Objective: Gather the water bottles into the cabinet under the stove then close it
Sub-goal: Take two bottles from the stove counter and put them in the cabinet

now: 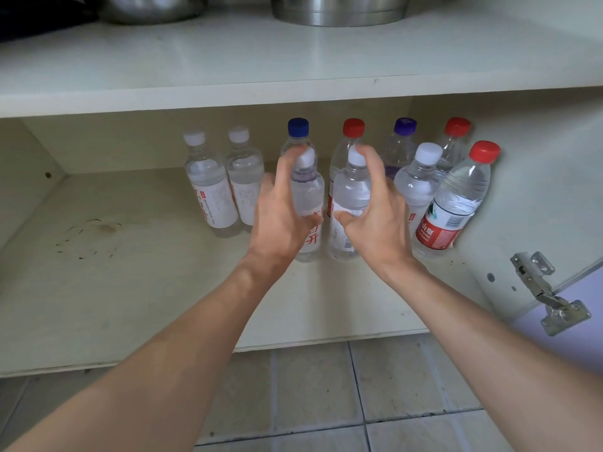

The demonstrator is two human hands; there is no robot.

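Several clear water bottles stand in the lower cabinet compartment [130, 282], towards its back right. My left hand [277, 216] is wrapped around a white-capped bottle with red characters [308, 194] at the front of the group. My right hand [381, 220] grips the neighbouring white-capped bottle [352, 190]. Both bottles stand upright on the cabinet floor. Two white-capped bottles [208, 187] stand to the left. Behind are blue-capped [298, 127], red-capped [353, 127] and purple-capped [404, 126] bottles. A red-labelled bottle [456, 200] stands at the right.
The cabinet's upper shelf [293, 60] carries metal pots [339, 11]. The left half of the lower floor has a brown stain [98, 228]. A metal hinge [548, 288] and the open lavender door [584, 308] are at the right. Beige floor tiles [326, 386] lie below.
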